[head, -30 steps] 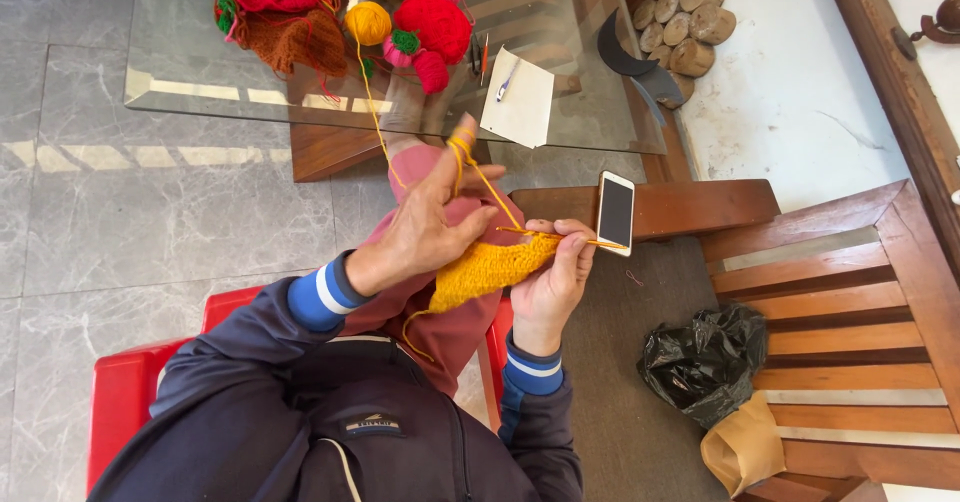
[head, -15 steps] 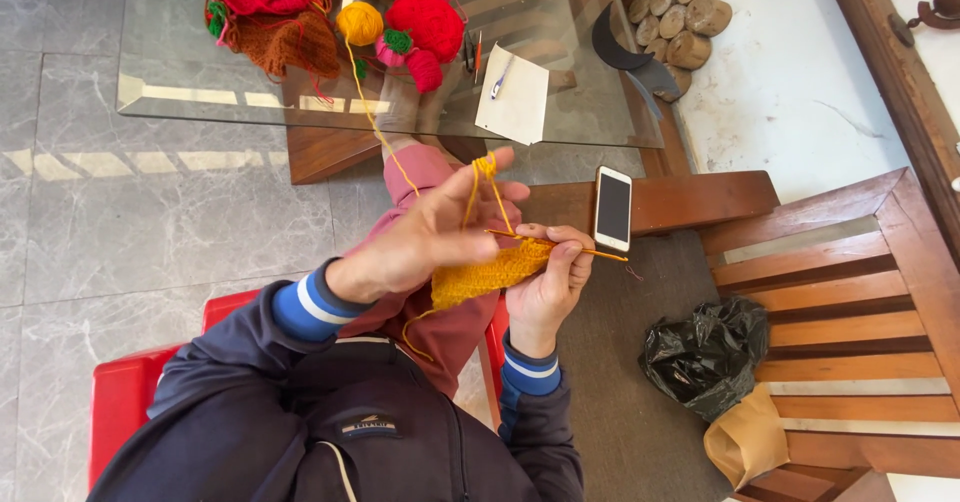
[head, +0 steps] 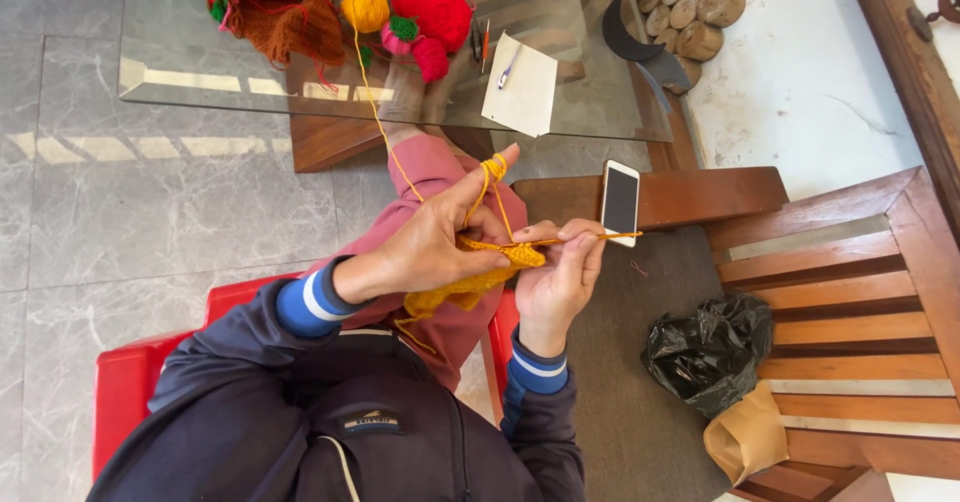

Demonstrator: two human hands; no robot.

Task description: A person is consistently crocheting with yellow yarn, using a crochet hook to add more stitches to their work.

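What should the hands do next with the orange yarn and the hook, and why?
Probably draw the strand looped over the left hand's raised forefinger down with the hook to form the next stitch. The right hand holds the hook at the top edge of the orange crocheted piece, and the yarn runs taut up to the orange ball on the glass table.

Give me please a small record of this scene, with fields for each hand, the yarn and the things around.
left hand: holds the yellow crochet piece, yarn strand looped over the raised index finger
right hand: grips the crochet hook at the edge of the piece
yarn ball: yellow, on the glass table, strand runs down to the left hand
nearby: phone on a wooden bench, black bag, paper with pen
seat: red chair
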